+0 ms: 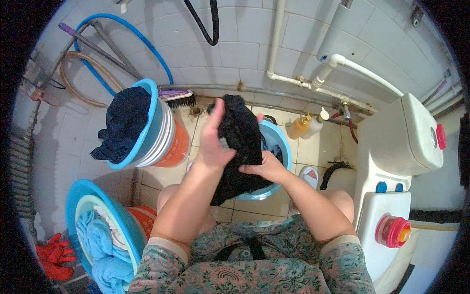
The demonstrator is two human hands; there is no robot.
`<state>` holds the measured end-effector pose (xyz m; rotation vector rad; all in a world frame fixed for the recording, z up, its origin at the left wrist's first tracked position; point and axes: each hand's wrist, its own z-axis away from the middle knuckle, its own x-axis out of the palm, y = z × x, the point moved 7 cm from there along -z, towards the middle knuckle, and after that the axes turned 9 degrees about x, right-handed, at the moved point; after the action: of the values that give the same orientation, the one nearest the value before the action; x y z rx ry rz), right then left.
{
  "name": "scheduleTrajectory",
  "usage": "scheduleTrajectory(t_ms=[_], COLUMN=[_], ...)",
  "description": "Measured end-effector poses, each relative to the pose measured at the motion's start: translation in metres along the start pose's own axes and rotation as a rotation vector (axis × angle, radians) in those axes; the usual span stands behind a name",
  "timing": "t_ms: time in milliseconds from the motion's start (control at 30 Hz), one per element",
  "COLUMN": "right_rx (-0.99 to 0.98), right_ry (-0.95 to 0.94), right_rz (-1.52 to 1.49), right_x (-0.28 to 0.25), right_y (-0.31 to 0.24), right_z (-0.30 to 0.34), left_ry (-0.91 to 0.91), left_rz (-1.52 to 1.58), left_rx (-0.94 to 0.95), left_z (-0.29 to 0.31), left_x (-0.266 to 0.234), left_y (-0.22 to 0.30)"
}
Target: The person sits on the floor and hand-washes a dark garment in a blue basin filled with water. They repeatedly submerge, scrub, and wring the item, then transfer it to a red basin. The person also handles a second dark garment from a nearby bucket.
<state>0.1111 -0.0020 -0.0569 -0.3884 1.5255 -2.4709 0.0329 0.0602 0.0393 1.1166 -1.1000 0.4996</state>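
Black cloth (240,142) hangs bunched over the basin (286,147), left hand (213,139) clamped on its upper part, right hand (264,169) pinching lower down. Risk: the wet weight slips loose and drops beside the basin onto the floor (323,147).

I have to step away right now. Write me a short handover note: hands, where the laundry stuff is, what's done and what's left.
Left hand: gripping the upper part of the dark garment.
Right hand: gripping the same garment lower down.
The garment hangs over the blue basin on the floor in front; more cloth lies in that basin.
Another dark cloth is draped over the stacked tubs to the left. Light blue cloths fill the basin at lower left.
Two bottles stand by the wall, brush behind the tubs.
Done: cannot tell which pieces are washed.
Left: the garment in hand, plus the cloth in the front basin.
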Motion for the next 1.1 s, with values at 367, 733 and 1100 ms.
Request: scheduleTrajectory(t_ms=[367, 733, 1100], right_rx=[-0.307, -1.012, -0.072], right_ry=[0.646, 0.661, 0.959], right_rz=[0.122, 1.004, 0.727], right_x=[-0.063, 0.038, -0.078], right_y=[-0.040, -0.085, -0.065], right_z=[0.018, 0.066, 0.026], left_ry=[0.096, 0.101, 0.224], left_rz=[-0.324, -0.040, -0.486], left_rx=[-0.084, -0.374, -0.378], left_z=[-0.012, -0.001, 0.019], left_x=[-0.070, -0.079, -0.033], left_y=[-0.012, -0.094, -0.075])
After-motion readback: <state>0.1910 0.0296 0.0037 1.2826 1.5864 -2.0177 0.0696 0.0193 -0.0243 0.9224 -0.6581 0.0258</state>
